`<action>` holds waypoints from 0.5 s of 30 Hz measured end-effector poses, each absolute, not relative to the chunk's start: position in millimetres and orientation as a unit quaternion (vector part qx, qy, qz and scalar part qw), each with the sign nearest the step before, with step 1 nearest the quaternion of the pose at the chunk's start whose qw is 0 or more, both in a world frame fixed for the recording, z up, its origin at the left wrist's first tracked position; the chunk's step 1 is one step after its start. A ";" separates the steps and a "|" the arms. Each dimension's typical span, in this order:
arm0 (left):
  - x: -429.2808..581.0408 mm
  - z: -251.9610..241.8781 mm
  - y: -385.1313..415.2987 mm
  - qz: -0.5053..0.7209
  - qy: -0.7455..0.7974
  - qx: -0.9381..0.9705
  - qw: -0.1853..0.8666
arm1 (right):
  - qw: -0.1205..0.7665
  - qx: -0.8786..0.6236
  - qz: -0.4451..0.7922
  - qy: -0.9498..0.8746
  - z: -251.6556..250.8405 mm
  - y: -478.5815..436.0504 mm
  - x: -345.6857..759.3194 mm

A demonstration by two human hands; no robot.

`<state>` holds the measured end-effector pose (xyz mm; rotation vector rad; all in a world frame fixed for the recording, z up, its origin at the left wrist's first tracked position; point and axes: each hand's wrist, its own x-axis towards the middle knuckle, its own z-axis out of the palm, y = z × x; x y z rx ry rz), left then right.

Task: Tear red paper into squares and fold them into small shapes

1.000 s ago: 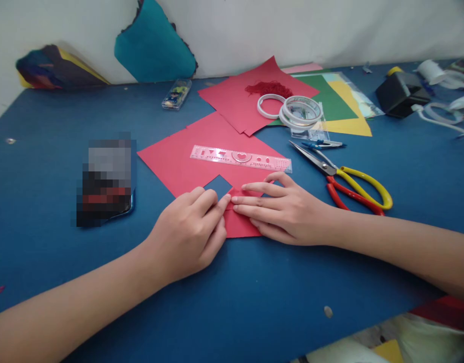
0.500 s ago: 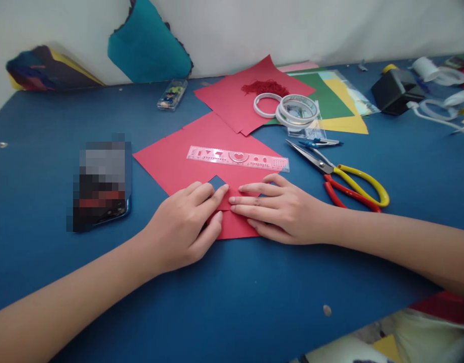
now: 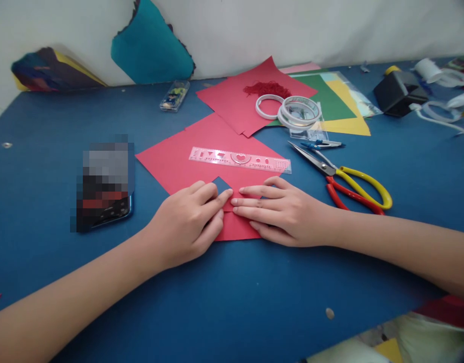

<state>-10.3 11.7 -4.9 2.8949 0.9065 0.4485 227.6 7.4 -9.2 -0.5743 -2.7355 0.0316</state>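
A small folded piece of red paper (image 3: 237,229) lies at the near side of the blue table, with a horizontal edge or crease across it. My left hand (image 3: 192,217) is closed at its left part, index fingertip pressing on it and thumb drawn in below; the other fingers are curled under. From the right, my right hand (image 3: 282,212) lies on the same piece, its fingers stretched out and slightly spread, holding nothing. Just beyond both hands, a clear stencil ruler (image 3: 240,159) rests on a larger red sheet (image 3: 167,151). My hands cover much of the folded piece.
Scissors (image 3: 332,171) with red and yellow handles lie beside my right forearm, near a blue compass (image 3: 326,144). Tape rolls (image 3: 300,111) and red thread (image 3: 267,89) sit on paper sheets behind. A phone (image 3: 107,186) is at left, a black tape dispenser (image 3: 400,91) back right.
My left thumb has drawn a little closer to the index finger. My right hand keeps its place on the paper. The whole view has shifted slightly.
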 end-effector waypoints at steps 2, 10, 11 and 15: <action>-10.6 -4.3 14.4 0.138 0.298 0.944 0.027 | 0.172 -0.202 0.014 -0.964 -9.2 7.4 227.5; -13.4 -3.6 19.1 0.145 0.305 0.939 0.067 | 0.169 -0.203 0.016 -0.964 -8.2 6.6 227.8; -13.7 -3.7 18.7 0.158 0.312 0.933 0.083 | 0.170 -0.204 0.016 -0.964 -8.0 6.6 227.6; -11.8 -5.2 14.7 0.188 0.350 0.908 0.132 | 0.173 -0.202 0.019 -0.964 -8.4 6.5 227.0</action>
